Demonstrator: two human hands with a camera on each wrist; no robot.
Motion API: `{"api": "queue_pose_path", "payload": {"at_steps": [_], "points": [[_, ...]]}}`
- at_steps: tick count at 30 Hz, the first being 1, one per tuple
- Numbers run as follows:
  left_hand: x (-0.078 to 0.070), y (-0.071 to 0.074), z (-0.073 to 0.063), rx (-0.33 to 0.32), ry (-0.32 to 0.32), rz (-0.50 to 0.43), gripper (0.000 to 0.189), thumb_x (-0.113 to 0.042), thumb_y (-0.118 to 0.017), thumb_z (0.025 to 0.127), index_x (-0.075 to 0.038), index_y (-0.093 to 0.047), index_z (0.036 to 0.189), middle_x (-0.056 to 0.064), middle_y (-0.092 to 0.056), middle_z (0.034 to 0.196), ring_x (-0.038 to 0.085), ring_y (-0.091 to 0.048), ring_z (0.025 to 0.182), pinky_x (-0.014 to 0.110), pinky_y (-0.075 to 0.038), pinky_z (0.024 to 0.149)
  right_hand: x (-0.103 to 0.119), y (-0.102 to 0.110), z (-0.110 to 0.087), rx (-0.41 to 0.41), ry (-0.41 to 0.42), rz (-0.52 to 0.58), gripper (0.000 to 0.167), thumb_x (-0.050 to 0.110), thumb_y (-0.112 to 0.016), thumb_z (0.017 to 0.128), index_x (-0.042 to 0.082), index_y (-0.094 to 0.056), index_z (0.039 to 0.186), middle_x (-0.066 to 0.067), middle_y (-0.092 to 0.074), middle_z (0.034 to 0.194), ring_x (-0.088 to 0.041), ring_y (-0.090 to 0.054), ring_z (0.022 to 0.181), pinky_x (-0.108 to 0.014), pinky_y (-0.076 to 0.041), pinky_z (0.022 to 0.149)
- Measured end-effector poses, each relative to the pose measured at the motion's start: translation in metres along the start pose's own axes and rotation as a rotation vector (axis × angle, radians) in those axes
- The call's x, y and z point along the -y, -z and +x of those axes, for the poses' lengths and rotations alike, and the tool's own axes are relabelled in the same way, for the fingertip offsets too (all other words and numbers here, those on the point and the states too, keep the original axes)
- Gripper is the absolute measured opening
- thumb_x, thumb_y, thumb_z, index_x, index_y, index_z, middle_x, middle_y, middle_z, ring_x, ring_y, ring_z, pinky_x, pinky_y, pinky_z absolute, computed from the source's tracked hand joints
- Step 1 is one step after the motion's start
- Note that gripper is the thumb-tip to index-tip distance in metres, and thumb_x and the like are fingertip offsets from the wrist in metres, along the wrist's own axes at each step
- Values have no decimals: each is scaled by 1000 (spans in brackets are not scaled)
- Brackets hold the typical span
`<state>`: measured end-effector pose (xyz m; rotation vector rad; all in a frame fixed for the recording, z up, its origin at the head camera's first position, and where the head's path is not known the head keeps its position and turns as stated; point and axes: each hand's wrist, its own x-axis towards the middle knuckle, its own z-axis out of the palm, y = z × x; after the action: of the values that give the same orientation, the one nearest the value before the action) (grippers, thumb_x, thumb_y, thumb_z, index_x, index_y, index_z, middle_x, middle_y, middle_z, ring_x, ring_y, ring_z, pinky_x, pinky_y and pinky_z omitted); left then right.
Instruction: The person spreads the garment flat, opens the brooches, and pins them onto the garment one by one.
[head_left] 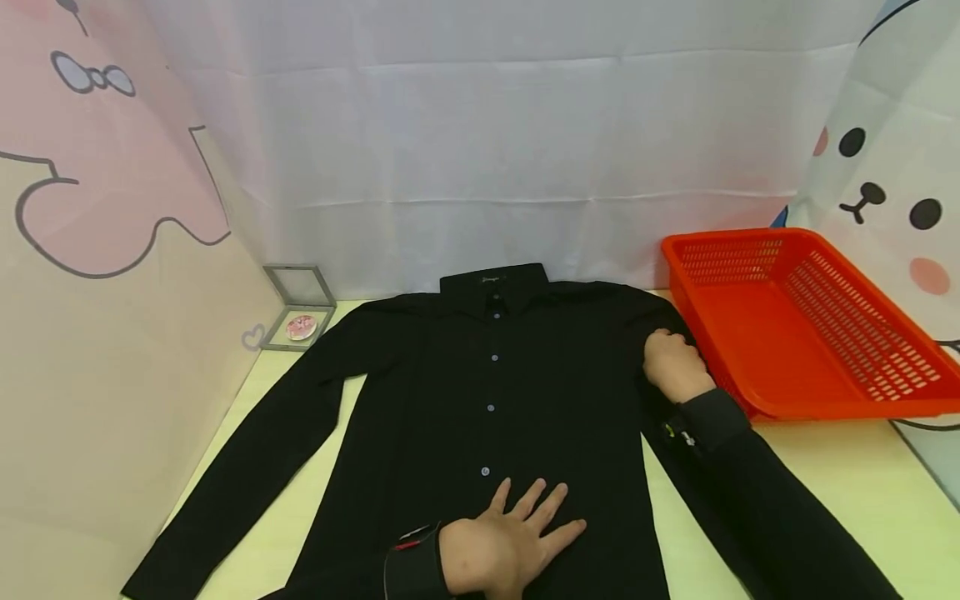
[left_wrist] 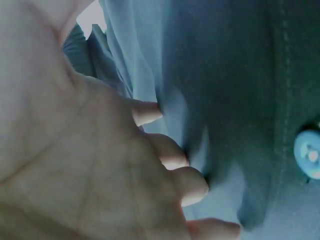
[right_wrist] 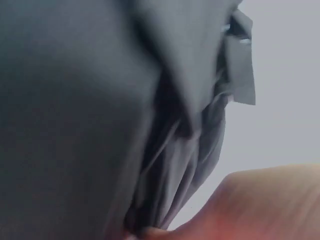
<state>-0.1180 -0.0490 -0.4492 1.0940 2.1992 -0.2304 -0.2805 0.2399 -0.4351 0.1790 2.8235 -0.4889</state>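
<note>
A black long-sleeved button-up shirt (head_left: 450,392) lies spread out front side up, its collar (head_left: 495,283) toward the back wall and its light buttons running down the middle. My left hand (head_left: 510,537) rests on the lower front with fingers spread, just below a button. In the left wrist view, straight fingertips (left_wrist: 192,185) touch the dark cloth beside a blue-looking button (left_wrist: 308,154). My right hand (head_left: 675,367) grips the shirt at the upper part of the sleeve on the right, fingers curled. The right wrist view has the cloth (right_wrist: 170,170) bunched into folds by the thumb.
An orange-red plastic basket (head_left: 772,325) stands at the back right, close beside my right hand. At the back left is a small grey-framed box (head_left: 300,308) with a round pink item (head_left: 302,327) in it. Pale cloth curtains (head_left: 450,133) close off the back and sides.
</note>
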Motion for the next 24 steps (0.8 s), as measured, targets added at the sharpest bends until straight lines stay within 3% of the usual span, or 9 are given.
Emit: {"api": "queue_pose_path", "payload": {"at_steps": [2, 4, 7, 11, 16, 20, 24], "points": [[1, -3, 3, 2, 0, 4, 127, -66, -83, 73, -50, 6, 162, -8, 14, 173, 19, 3, 162, 58, -19, 127, -3, -2, -6, -71, 7, -17, 24, -3, -42, 101, -22, -54, 109, -45, -54, 106, -56, -60, 90, -65, -52, 83], [3, -8, 6, -2, 5, 10, 128, -66, -83, 71, -52, 8, 161, -9, 16, 173, 19, 4, 162, 59, -19, 126, -5, -4, -11, -99, 21, -24, 17, -6, -44, 99, -15, -57, 91, -36, -56, 91, -47, -60, 77, -57, -54, 72], [6, -16, 11, -23, 8, 34, 133, -67, -84, 68, -54, 13, 158, -10, 20, 172, 18, 6, 162, 60, -20, 126, -8, -5, -15, -115, 53, -9, 21, -5, -46, 100, -9, -57, 82, -26, -56, 78, -38, -58, 66, -47, -51, 63], [6, -21, 15, -47, 25, 58, 138, -67, -87, 65, -56, 15, 157, -11, 22, 171, 18, 6, 162, 60, -21, 125, -10, -6, -16, -168, 89, 3, 23, -3, -46, 100, -8, -57, 80, -20, -54, 70, -34, -57, 61, -41, -48, 56], [3, -10, 7, -41, 29, 38, 137, -62, -90, 64, -53, 7, 160, -10, 16, 173, 18, 2, 162, 61, -23, 124, -12, -7, -14, -239, 51, 5, 22, -1, -50, 97, -10, -58, 78, -21, -54, 68, -35, -56, 58, -41, -47, 51], [-1, -2, -2, -25, 22, 17, 133, -58, -91, 67, -51, 2, 162, -9, 13, 173, 18, 1, 162, 60, -23, 124, -6, -7, -16, -366, -40, 19, 22, 2, -51, 96, -18, -58, 89, -34, -60, 80, -48, -63, 66, -57, -56, 58], [-2, -1, -4, -37, 26, 33, 133, -59, -91, 66, -51, 1, 162, -9, 11, 174, 18, -1, 162, 59, -25, 124, 7, -4, -24, -516, -81, 31, 25, 4, -50, 96, -21, -52, 101, -43, -61, 92, -60, -65, 79, -69, -56, 73]]}}
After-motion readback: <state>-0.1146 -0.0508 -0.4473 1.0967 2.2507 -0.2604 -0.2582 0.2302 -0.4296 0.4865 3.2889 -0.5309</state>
